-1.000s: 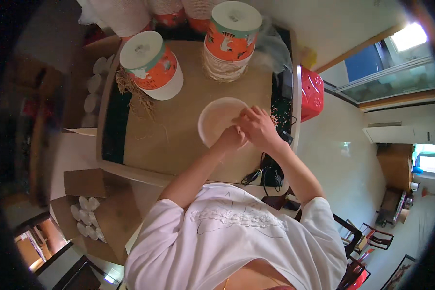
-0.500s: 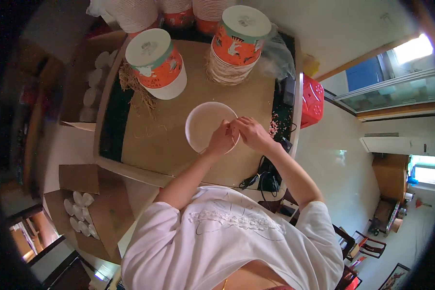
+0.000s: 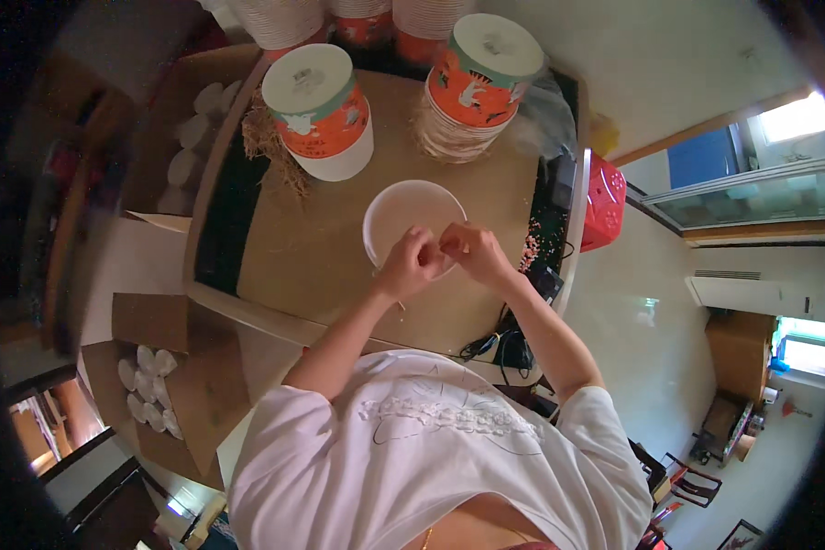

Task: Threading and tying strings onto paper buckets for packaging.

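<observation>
A round white tub (image 3: 399, 209) stands with its mouth up on the brown board in front of me. At its near right rim my left hand (image 3: 409, 264) is closed, fingers curled together. Just to its right, my right hand (image 3: 475, 253) is closed too, its fingertips pinched close to the left ones. Whatever lies between the fingers is too small to make out. A short thin strand (image 3: 401, 307) shows below the left wrist. Both hands hide the tub's near right side.
Orange-and-green paper tubs stand upside down in a left stack (image 3: 321, 110) and a right stack (image 3: 481, 87). Straw-coloured cord (image 3: 270, 147) lies by the left one. Black cables (image 3: 486, 346) and pink bits (image 3: 530, 247) lie at right. An open carton (image 3: 206, 385) sits lower left; a red stool (image 3: 605, 202) stands right.
My hands have drawn slightly apart at the rim, the fingers still pinched. The whole view has shifted a little, so the table's things appear farther right.
</observation>
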The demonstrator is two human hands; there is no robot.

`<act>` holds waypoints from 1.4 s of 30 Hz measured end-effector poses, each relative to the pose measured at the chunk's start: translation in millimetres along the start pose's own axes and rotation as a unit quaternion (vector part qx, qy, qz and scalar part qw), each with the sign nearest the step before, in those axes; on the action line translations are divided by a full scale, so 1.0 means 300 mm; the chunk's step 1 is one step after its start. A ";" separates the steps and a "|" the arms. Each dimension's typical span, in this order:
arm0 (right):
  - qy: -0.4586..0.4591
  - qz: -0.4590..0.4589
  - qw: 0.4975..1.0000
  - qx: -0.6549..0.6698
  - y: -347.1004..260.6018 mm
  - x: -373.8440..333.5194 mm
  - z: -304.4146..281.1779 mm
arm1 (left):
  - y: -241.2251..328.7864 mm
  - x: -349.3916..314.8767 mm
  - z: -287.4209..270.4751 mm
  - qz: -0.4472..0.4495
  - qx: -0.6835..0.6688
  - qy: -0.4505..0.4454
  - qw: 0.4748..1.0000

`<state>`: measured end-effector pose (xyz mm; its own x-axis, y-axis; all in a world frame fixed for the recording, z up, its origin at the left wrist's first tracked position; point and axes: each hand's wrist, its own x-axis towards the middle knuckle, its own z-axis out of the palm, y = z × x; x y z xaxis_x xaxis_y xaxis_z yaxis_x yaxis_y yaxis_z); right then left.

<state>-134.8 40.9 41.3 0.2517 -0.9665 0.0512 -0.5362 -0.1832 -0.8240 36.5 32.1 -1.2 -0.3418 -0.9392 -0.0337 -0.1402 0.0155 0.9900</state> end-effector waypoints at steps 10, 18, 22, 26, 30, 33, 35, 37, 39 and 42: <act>0.020 -0.002 1.000 0.005 0.054 0.004 0.006 | 0.056 -0.015 -0.050 0.184 0.197 -0.111 0.956; 0.006 0.037 0.999 -0.016 0.020 -0.050 -0.009 | 0.024 0.007 -0.012 0.187 0.236 -0.113 0.947; 0.068 -0.017 0.998 -0.008 0.035 -0.116 0.032 | 0.021 0.014 0.007 -0.025 0.042 -0.131 0.990; 0.191 0.006 0.982 -0.011 -0.006 -0.174 0.097 | 0.030 0.023 0.001 -0.296 -0.194 -0.149 0.923; 0.281 0.040 0.957 -0.066 -0.015 -0.203 0.152 | 0.038 0.020 0.006 -0.347 -0.253 -0.151 0.890; 0.295 0.028 0.951 -0.088 -0.032 -0.204 0.164 | 0.047 0.015 0.020 -0.358 -0.278 -0.100 0.886; 0.296 0.024 0.950 -0.096 -0.023 -0.209 0.176 | 0.043 0.014 0.014 -0.362 -0.268 -0.107 0.886; 0.295 0.021 0.950 -0.104 -0.020 -0.214 0.181 | 0.037 0.010 0.010 -0.368 -0.260 -0.113 0.886; 0.269 -0.005 0.956 -0.117 -0.024 -0.217 0.171 | 0.035 0.007 0.007 -0.335 -0.238 -0.107 0.905; 0.239 0.005 0.967 -0.084 -0.047 -0.219 0.152 | 0.030 0.006 -0.015 -0.345 -0.249 -0.140 0.894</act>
<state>-107.1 115.3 23.9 -0.1341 -0.9341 0.3308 -0.6699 -0.1606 -0.7249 39.0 28.8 8.1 -0.5615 -0.5426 -0.6247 -0.0008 -0.7546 0.6561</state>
